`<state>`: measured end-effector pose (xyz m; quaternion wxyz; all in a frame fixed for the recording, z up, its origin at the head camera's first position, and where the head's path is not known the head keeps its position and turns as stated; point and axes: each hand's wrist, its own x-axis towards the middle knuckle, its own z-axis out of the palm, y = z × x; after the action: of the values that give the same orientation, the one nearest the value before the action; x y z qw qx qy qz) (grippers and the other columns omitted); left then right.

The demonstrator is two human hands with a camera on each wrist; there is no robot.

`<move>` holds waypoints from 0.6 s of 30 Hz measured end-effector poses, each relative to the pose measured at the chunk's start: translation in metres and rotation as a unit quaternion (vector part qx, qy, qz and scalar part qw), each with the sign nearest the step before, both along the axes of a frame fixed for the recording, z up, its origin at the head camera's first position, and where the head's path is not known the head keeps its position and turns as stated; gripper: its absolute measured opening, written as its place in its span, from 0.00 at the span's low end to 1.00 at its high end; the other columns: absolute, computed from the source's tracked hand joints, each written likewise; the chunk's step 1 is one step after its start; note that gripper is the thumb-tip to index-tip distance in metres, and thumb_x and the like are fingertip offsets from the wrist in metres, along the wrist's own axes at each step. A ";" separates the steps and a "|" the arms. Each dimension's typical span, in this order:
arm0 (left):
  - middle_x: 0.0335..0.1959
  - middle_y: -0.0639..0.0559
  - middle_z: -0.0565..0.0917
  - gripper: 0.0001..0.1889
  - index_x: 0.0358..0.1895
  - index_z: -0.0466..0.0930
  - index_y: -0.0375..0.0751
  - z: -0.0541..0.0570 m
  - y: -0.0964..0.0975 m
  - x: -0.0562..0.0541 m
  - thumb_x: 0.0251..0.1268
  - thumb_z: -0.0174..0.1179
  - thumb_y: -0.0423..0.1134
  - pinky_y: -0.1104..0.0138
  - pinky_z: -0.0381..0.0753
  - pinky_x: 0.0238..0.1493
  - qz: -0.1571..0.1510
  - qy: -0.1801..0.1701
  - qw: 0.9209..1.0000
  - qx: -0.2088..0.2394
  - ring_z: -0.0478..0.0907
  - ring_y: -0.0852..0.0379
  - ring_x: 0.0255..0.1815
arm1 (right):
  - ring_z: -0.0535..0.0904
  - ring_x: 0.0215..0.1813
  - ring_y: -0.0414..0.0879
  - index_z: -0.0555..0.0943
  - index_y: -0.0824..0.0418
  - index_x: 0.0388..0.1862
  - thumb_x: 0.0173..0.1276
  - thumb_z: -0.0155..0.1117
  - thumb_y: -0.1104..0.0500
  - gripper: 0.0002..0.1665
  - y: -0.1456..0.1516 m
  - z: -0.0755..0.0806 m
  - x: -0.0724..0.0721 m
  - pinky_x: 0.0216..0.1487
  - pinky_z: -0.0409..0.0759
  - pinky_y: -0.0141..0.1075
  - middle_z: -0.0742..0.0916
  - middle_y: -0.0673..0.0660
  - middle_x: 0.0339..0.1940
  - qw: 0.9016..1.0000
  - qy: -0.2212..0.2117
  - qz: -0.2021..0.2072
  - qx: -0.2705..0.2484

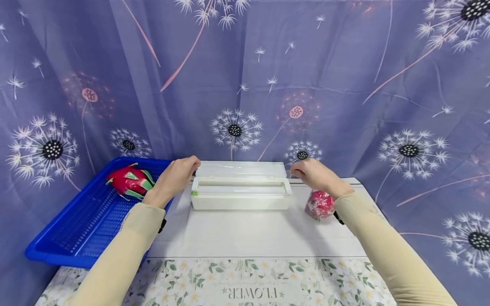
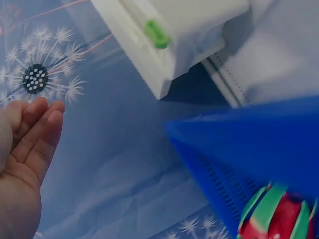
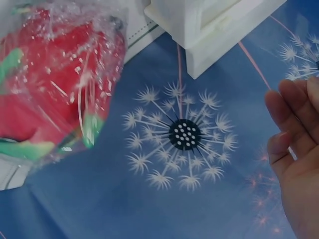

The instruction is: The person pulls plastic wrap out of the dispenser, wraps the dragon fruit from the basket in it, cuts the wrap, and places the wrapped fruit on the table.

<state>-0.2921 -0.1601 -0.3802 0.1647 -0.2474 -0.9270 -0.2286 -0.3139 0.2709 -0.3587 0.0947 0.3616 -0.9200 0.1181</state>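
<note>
A white cling film box [image 1: 240, 202] stands on the table with its lid [image 1: 241, 169] raised at the back and a pale roll inside. My left hand [image 1: 173, 177] is beside the lid's left end, fingertips bent together. Opposite it, my right hand [image 1: 314, 173] is at the right end, thumb and fingers together, with a thin clear strand running toward the lid. Both hands pinch the nearly invisible cling film; the pinch itself is hidden in the wrist views. Below the right hand lies a dragon fruit [image 3: 60, 74] wrapped in clear film.
At the left a blue basket [image 1: 92, 212] contains another red dragon fruit [image 1: 132, 180] with green scales. A green piece [image 2: 156, 33] sits on the box's left end. Behind hangs a blue dandelion curtain [image 1: 245, 85]. A floral cloth [image 1: 245, 276] covers the front.
</note>
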 end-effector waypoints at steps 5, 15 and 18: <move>0.41 0.41 0.85 0.09 0.48 0.79 0.36 0.011 -0.003 0.002 0.77 0.50 0.35 0.57 0.82 0.36 -0.003 0.021 1.000 -0.006 0.82 0.51 0.33 | 0.85 0.37 0.47 0.86 0.60 0.40 0.70 0.61 0.67 0.07 -0.001 0.010 0.002 0.42 0.82 0.43 0.89 0.56 0.38 1.000 0.013 0.003 0.003; 0.41 0.41 0.85 0.09 0.49 0.80 0.36 0.026 -0.003 0.003 0.76 0.52 0.34 0.56 0.83 0.38 -0.009 0.049 0.999 0.008 0.82 0.50 0.33 | 0.85 0.37 0.50 0.85 0.60 0.37 0.69 0.60 0.69 0.08 0.001 0.021 0.003 0.42 0.82 0.45 0.88 0.56 0.36 0.999 0.052 -0.006 -0.011; 0.41 0.42 0.84 0.08 0.48 0.80 0.36 0.031 -0.001 0.003 0.75 0.52 0.33 0.55 0.82 0.39 -0.007 0.061 0.998 0.009 0.82 0.49 0.34 | 0.84 0.37 0.51 0.85 0.61 0.36 0.69 0.58 0.71 0.10 0.001 0.025 0.003 0.41 0.81 0.46 0.88 0.57 0.35 0.997 0.070 -0.011 -0.021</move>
<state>-0.2892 -0.1610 -0.3487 0.2217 -0.2657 -0.9114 -0.2229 -0.3106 0.2721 -0.3334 0.1682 0.3570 -0.9121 0.1107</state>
